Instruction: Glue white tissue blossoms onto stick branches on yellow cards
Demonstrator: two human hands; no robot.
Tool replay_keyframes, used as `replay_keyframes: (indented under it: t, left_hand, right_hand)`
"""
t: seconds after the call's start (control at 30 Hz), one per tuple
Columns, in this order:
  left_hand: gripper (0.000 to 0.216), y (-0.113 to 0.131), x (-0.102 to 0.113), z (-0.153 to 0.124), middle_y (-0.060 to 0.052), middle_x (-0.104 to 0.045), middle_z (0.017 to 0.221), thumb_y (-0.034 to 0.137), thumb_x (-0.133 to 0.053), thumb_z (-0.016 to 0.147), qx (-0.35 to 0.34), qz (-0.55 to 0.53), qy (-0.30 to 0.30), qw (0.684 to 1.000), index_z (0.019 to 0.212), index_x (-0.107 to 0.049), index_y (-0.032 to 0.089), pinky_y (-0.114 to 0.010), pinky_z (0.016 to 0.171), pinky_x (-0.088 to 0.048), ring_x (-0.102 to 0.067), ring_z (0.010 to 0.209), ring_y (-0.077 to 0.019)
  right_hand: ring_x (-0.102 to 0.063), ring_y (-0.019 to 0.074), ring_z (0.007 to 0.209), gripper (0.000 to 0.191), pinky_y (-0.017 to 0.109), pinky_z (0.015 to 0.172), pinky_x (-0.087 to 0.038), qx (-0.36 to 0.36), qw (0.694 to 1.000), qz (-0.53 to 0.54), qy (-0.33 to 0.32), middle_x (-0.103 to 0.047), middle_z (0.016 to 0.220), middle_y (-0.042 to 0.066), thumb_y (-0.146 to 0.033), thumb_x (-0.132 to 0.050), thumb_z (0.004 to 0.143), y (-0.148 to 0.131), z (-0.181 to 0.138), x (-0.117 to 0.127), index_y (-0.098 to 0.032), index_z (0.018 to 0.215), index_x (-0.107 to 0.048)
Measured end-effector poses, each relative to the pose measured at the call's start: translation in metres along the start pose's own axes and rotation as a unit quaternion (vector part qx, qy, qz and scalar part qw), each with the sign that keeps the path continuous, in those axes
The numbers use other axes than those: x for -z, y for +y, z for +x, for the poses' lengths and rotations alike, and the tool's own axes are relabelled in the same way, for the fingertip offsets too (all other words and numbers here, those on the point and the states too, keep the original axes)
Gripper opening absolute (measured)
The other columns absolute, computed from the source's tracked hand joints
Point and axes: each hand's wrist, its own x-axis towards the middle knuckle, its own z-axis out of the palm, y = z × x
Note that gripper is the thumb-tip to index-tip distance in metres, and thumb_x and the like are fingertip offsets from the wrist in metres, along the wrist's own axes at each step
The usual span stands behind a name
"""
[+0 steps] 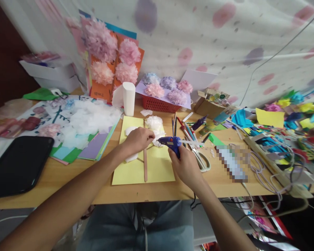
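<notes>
While a flat brown strip (146,167) lies at six o'clock on a yellow sheet (159,169), the right hand (187,165), curled round its handle, holds a blue glue gun (171,141) toward three o'clock.
Its nozzle faces nine o'clock, near the left hand (139,139), fingers bent, any hold indiscernible; beyond, at twelve o'clock, sits a ruffled white flower (154,122).

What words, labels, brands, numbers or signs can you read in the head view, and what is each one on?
None can be read with certainty.
Orange card: small dark marks near its lower left, too blurred to read.
Blue hot glue gun in the right hand: a small yellowish label on its side, too small to read.
Pixelated object on the table's right: masked, so any text is hidden.
</notes>
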Motion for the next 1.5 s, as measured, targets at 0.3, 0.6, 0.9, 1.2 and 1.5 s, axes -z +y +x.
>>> replay_keyframes:
  t: [0.3,0.6,0.9,1.2,1.5]
  left_hand:
    - [0.022,-0.002,-0.0024,0.0005,-0.007,-0.08,0.095,0.017,-0.058,0.088,-0.002,0.004,0.002,1.0,0.09,-0.08,0.02,-0.03,0.072,-0.047,-0.071,0.086,-0.0222]
    - [0.022,-0.0004,-0.0014,0.0005,-0.006,-0.079,0.093,0.016,-0.058,0.088,-0.001,0.004,-0.004,1.0,0.092,-0.08,0.018,-0.03,0.071,-0.046,-0.071,0.085,-0.0224]
    - [0.023,-0.0015,-0.0024,0.0009,-0.005,-0.08,0.094,0.017,-0.058,0.088,0.004,0.006,-0.004,1.0,0.093,-0.08,0.02,-0.029,0.072,-0.046,-0.071,0.085,-0.0215]
    - [0.022,-0.002,-0.0025,0.0013,-0.005,-0.08,0.094,0.017,-0.059,0.087,0.004,0.001,0.003,1.0,0.092,-0.08,0.02,-0.028,0.072,-0.047,-0.071,0.085,-0.0208]
    - [0.022,-0.0018,-0.0025,0.001,-0.005,-0.08,0.094,0.017,-0.059,0.088,0.001,0.002,0.006,1.0,0.092,-0.08,0.02,-0.029,0.072,-0.047,-0.071,0.085,-0.0213]
  right_hand:
    - [-0.064,0.0253,0.066,0.023,0.031,0.059,-0.034,0.005,1.0,-0.015,-0.004,-0.07,0.073,0.01,-0.038,-0.045,0.094,0.0004,-0.0028,-0.0013,-0.02,0.084,-0.057]
    - [-0.065,0.0254,0.066,0.023,0.03,0.058,-0.032,0.006,1.0,-0.029,0.001,-0.068,0.071,0.01,-0.036,-0.045,0.094,0.0005,-0.0057,-0.0023,-0.019,0.085,-0.058]
    - [-0.066,0.0263,0.068,0.023,0.03,0.059,-0.033,-0.002,0.999,-0.038,-0.008,-0.07,0.073,0.011,-0.036,-0.045,0.094,-0.0024,-0.0063,-0.0004,-0.018,0.085,-0.058]
    - [-0.064,0.0241,0.067,0.022,0.03,0.059,-0.035,0.011,0.999,-0.04,0.008,-0.068,0.071,0.009,-0.034,-0.046,0.093,-0.0009,-0.0085,-0.0023,-0.019,0.086,-0.061]
    - [-0.065,0.0262,0.069,0.023,0.031,0.059,-0.035,-0.004,0.999,-0.049,-0.003,-0.07,0.075,0.011,-0.035,-0.046,0.094,-0.0036,-0.0088,-0.0045,-0.019,0.085,-0.059]
